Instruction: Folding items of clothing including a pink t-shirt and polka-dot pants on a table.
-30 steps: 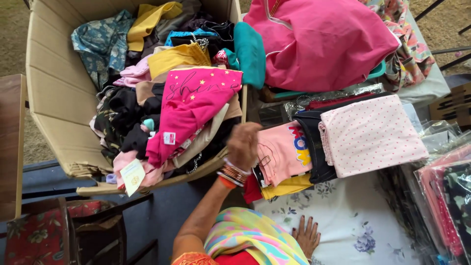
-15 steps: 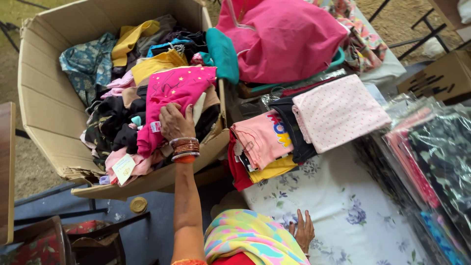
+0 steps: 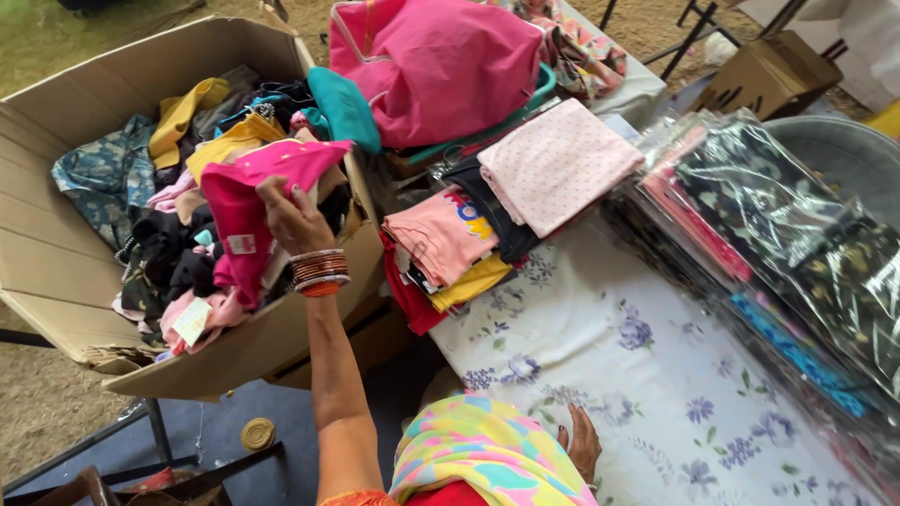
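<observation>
Pink garment (image 3: 246, 211) is gripped in the left hand (image 3: 292, 220), fingers clenched on its upper fold, lifted partly above the heap in the cardboard box (image 3: 56, 272); its lower part hangs down into the clothes with a white tag showing. Bangles (image 3: 319, 272) on that wrist. Right hand (image 3: 583, 442) lies flat, fingers loose, holding nothing, on the floral tablecloth (image 3: 647, 375) at the near table edge, partly hidden behind a multicoloured scarf (image 3: 478, 454).

Head view only. Progress, as a judgement: sorting looks early to mid. Box is full of loose mixed clothes (yellow, teal, black, blue print). On the table a few folded pieces lie stacked: peach shirt (image 3: 441, 234), dotted pink cloth (image 3: 558, 164), dark and yellow items beneath. Large pink bag (image 3: 441, 66) sits behind them. Plastic-wrapped folded garments (image 3: 778, 234) are rowed at the right. Most of the cloth surface near the right hand has nothing set on it; pink garment not yet out of the box.
</observation>
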